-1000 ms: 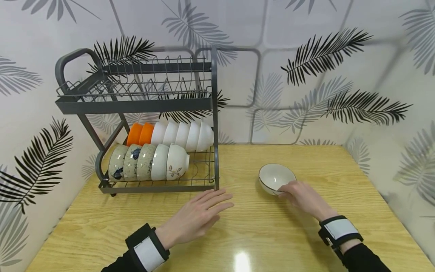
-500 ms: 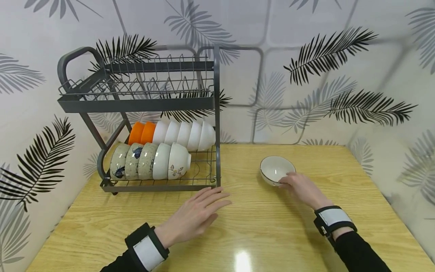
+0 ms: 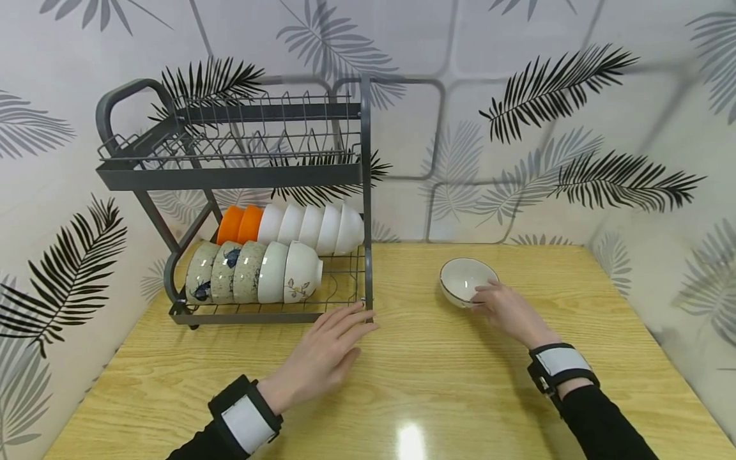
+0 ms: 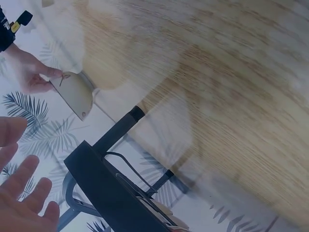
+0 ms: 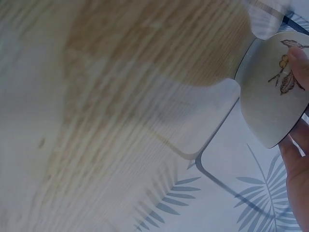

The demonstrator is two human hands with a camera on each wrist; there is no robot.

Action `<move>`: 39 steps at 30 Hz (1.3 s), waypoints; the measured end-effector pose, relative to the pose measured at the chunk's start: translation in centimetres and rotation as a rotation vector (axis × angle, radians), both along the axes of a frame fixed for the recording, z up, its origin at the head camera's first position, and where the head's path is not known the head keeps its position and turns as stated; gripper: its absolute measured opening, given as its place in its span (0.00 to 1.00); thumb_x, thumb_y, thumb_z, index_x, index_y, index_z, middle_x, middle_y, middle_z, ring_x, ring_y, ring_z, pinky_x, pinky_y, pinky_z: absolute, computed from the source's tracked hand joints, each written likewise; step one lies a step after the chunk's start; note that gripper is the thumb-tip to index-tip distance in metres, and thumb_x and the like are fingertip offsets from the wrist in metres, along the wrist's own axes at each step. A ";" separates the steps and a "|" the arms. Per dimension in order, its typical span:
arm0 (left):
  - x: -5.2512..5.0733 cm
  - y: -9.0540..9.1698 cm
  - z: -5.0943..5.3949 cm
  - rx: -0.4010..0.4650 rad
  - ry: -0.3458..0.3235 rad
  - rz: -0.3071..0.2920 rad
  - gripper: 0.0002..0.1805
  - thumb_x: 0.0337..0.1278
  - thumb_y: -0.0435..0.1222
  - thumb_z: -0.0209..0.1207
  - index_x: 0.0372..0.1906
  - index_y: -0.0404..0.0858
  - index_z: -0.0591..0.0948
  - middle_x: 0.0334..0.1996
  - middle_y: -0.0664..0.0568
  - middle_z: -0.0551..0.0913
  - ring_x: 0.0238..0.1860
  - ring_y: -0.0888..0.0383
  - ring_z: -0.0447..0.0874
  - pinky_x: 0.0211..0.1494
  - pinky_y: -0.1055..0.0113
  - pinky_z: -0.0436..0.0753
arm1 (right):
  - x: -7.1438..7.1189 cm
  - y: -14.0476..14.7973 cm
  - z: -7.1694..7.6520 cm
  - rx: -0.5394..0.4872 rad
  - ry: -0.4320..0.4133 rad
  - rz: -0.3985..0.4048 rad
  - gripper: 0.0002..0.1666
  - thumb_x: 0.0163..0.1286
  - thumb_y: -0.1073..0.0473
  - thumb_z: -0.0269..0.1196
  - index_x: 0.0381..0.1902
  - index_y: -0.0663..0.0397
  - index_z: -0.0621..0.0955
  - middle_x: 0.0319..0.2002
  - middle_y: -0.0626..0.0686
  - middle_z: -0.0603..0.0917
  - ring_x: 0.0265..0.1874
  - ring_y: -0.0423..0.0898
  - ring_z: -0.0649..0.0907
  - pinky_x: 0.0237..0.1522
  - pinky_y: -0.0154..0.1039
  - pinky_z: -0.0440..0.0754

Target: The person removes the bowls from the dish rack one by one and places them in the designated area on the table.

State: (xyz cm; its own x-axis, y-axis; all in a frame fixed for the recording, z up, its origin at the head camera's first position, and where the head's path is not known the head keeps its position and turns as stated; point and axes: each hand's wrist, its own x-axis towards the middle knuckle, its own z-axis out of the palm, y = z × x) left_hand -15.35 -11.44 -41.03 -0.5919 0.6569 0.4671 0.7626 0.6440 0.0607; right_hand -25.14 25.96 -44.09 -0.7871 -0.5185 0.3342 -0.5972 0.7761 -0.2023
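My right hand (image 3: 512, 312) pinches the near right rim of a white bowl (image 3: 464, 278) with a dark rim, thumb outside and fingers inside. In the right wrist view the bowl (image 5: 265, 96) shows a brown leaf-and-berry pattern by the thumb. Its foot is at or just above the tabletop; I cannot tell which. My left hand (image 3: 319, 351) holds nothing, its fingers spread near the front right corner of a dark dish rack (image 3: 264, 317). In the left wrist view my left fingers (image 4: 29, 169) are loosely bent beside the rack.
On the rack's lower tier, a front row holds speckled bowls (image 3: 225, 273) and a white flowered bowl (image 3: 300, 273). Behind them stand orange bowls (image 3: 240, 223) and several white bowls (image 3: 310, 227). The wire upper tier (image 3: 247, 137) overhangs them. A patterned wall (image 3: 414, 211) backs the wooden table (image 3: 437, 377).
My right hand and the bowl have moved away from me, toward the wall. My left hand has shifted slightly left and forward, closer to the rack. The bowls in the rack stay put.
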 end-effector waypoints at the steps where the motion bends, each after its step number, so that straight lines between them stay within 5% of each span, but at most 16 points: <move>1: 0.0 -0.1 0.0 0.008 0.000 0.008 0.27 0.59 0.30 0.64 0.65 0.42 0.77 0.69 0.48 0.76 0.74 0.47 0.69 0.78 0.49 0.67 | 0.1 0.0 0.0 0.000 0.001 -0.003 0.09 0.58 0.68 0.72 0.38 0.62 0.89 0.42 0.61 0.90 0.52 0.65 0.86 0.64 0.65 0.76; 11: -0.3 -0.4 0.2 0.129 -0.056 0.129 0.29 0.55 0.29 0.66 0.64 0.42 0.77 0.70 0.47 0.74 0.75 0.43 0.66 0.80 0.43 0.59 | 1.4 0.2 -0.5 -0.020 0.027 -0.020 0.34 0.55 0.63 0.76 0.60 0.66 0.80 0.63 0.67 0.80 0.69 0.69 0.71 0.73 0.66 0.63; 16: -0.6 -0.9 0.4 0.216 -0.032 0.173 0.28 0.54 0.27 0.67 0.63 0.42 0.78 0.69 0.45 0.75 0.75 0.42 0.65 0.79 0.40 0.59 | 2.2 0.3 -0.7 -0.058 0.030 -0.037 0.41 0.54 0.61 0.77 0.65 0.66 0.75 0.69 0.70 0.72 0.72 0.71 0.66 0.73 0.67 0.61; 26: -1.4 -1.9 1.0 0.391 -0.039 0.247 0.26 0.56 0.26 0.66 0.61 0.36 0.78 0.70 0.39 0.72 0.74 0.36 0.63 0.78 0.34 0.55 | 4.0 0.4 -0.9 -0.168 0.010 -0.056 0.45 0.57 0.57 0.75 0.69 0.66 0.71 0.72 0.73 0.66 0.73 0.73 0.61 0.77 0.64 0.55; 39: -2.1 -2.8 1.3 0.520 -0.073 0.318 0.27 0.53 0.25 0.66 0.61 0.35 0.78 0.71 0.34 0.67 0.74 0.32 0.61 0.72 0.31 0.63 | 6.0 0.4 -0.8 -0.299 -0.089 -0.078 0.46 0.58 0.59 0.74 0.71 0.66 0.68 0.73 0.75 0.62 0.74 0.75 0.58 0.68 0.76 0.58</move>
State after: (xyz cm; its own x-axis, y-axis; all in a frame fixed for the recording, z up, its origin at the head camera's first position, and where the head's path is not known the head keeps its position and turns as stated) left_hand -17.47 -14.23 -39.70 -0.7638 0.1395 0.6302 0.5201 0.7113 0.4729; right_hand -19.14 26.41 -44.92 -0.8537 -0.3444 0.3906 -0.5076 0.7174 -0.4772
